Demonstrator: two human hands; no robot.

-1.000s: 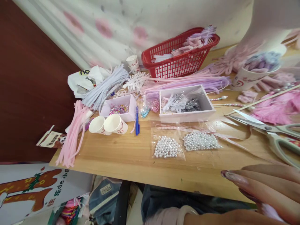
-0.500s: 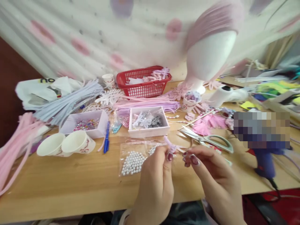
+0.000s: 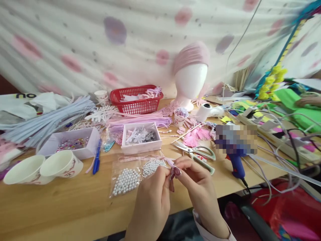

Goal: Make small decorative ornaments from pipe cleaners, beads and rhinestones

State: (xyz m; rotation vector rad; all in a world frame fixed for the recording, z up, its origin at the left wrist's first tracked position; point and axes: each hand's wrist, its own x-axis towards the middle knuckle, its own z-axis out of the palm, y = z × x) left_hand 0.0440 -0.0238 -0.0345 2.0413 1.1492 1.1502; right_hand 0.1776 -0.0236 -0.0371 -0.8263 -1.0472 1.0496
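Observation:
My left hand (image 3: 152, 201) and my right hand (image 3: 199, 189) meet over the front of the table, fingertips pressed together. Pinched between them is a small lilac pipe cleaner piece (image 3: 170, 162), mostly hidden by the fingers. Both hands are closed on it. Just behind my left hand lie clear bags of white pearl beads (image 3: 126, 180). Green-handled scissors (image 3: 197, 152) rest beyond my right hand, blades pointing left. A white box (image 3: 141, 149) with small white and silver pieces stands behind the beads.
Paper cups (image 3: 61, 164), a blue pen (image 3: 97, 157) and a box of gems (image 3: 87, 147) stand left. A red basket (image 3: 136, 106) and foam head (image 3: 192, 80) are at the back. Right are a glue gun (image 3: 235, 162), cables, and another person's hand (image 3: 309, 100) on green material.
My right hand has come in to the left and now meets my left fingertips at the lilac piece. The camera view has turned right, showing more of the table's right side.

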